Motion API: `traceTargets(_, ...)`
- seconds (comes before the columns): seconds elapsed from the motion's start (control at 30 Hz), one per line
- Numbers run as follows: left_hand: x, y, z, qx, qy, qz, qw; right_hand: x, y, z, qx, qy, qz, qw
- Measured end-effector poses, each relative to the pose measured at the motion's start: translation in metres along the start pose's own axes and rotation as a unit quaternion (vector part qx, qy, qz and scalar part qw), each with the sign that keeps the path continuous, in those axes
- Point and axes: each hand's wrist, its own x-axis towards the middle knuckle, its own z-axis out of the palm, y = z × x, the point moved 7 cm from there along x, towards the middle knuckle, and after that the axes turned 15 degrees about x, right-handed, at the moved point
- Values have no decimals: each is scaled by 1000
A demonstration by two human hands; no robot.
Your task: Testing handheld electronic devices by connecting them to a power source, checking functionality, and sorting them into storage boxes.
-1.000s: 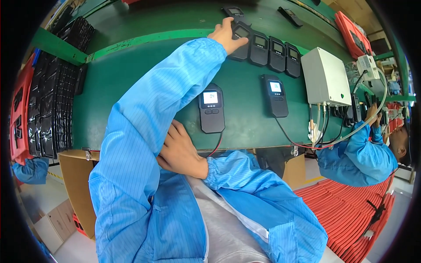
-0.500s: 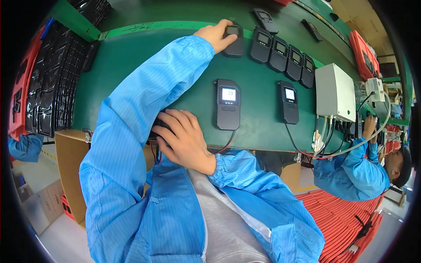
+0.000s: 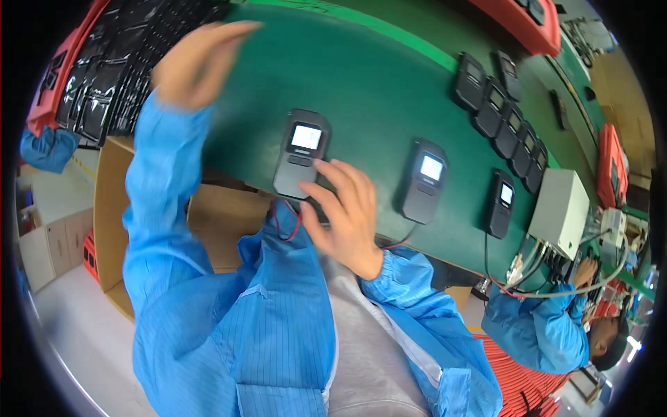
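A dark handheld meter (image 3: 297, 176) with a lit screen and two buttons lies near the table's front edge, red and black wires at its lower end. My right hand (image 3: 351, 219) is beside it, fingers apart, fingertips at its lower right edge and near the buttons. My left hand (image 3: 198, 62), smeared by motion, is raised at the far left near the black stack, fingers stretched out with nothing visible in them. To the right lie a second lit meter (image 3: 422, 187) and a third lit meter (image 3: 499, 208), each with a cable at its lower end.
A row of meters with dark screens (image 3: 490, 108) lies at the back right. A white box with cables (image 3: 559, 208) stands on the green table (image 3: 375, 90). Black glossy trays (image 3: 114, 66) are stacked at left above a cardboard box (image 3: 114, 229). A co-worker (image 3: 535, 326) sits at right.
My left hand has let go of a meter at the back row and swung left. My right hand has shifted off the near meter, whose lit screen now shows. The whole view has turned left.
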Motion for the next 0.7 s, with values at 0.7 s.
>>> traceTargets(0.7, -714, 16, 50, 164, -306, -833, 431, -3, -8, 15, -80, -39, 67, 994)
